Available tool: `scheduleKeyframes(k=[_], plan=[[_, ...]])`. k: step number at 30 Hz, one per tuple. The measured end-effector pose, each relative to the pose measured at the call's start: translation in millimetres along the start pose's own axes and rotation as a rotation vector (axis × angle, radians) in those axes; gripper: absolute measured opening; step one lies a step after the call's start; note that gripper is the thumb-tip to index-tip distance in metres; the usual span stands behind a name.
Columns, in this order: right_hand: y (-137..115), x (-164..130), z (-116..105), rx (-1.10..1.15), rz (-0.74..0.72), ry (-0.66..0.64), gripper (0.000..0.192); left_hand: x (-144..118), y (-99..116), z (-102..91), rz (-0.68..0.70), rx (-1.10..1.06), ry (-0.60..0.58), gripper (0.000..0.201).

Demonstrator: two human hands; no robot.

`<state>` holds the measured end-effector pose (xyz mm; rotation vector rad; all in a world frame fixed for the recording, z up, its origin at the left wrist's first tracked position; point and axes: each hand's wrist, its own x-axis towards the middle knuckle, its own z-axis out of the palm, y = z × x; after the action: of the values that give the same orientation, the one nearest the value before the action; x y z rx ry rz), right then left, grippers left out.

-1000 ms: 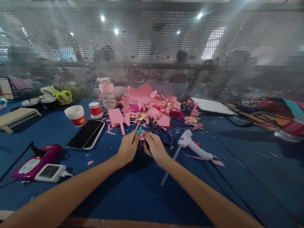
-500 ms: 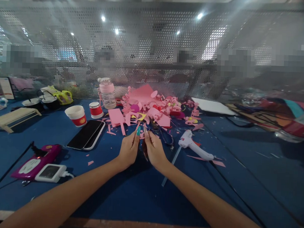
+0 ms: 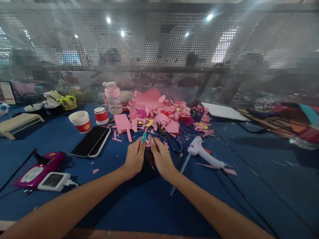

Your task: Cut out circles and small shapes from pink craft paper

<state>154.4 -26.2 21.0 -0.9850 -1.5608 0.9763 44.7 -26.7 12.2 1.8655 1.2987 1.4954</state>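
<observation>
My left hand [image 3: 134,157] and my right hand [image 3: 162,158] meet over the blue table [image 3: 135,199], fingertips pinched together on a small pink paper piece [image 3: 148,144] between them. A dark object, hard to make out, shows in the gap below the fingers. Just beyond the hands lies a heap of pink paper scraps [image 3: 159,112] with a few yellow bits. Black-handled scissors [image 3: 171,139] lie right of my right hand, and a white glue gun [image 3: 204,155] lies farther right.
Two stacked phones [image 3: 90,141], a red-and-white paper cup [image 3: 80,121], a smaller red cup [image 3: 101,115] and a pink-capped bottle [image 3: 112,97] stand at the left. A magenta device [image 3: 39,168] and white charger [image 3: 54,181] lie near left. A perforated metal screen [image 3: 161,53] closes the back.
Both hands have shifted slightly forward and closer together, still pinching the pink paper piece. Nothing else on the table has moved.
</observation>
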Motion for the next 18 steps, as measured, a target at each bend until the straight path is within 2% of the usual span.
scheduleKeyframes(k=[6,10,18], plan=[[1,-5,8,0.016,-0.021,0.096,0.027,-3,1,2.3,-0.041,-0.061,0.006,0.036],[3,-9,12,0.034,0.033,0.13,0.028,-5,2,3.0,-0.058,-0.058,0.004,0.037],[4,-11,15,0.058,0.036,0.165,0.029,-6,4,3.1,-0.04,-0.023,0.016,0.034]])
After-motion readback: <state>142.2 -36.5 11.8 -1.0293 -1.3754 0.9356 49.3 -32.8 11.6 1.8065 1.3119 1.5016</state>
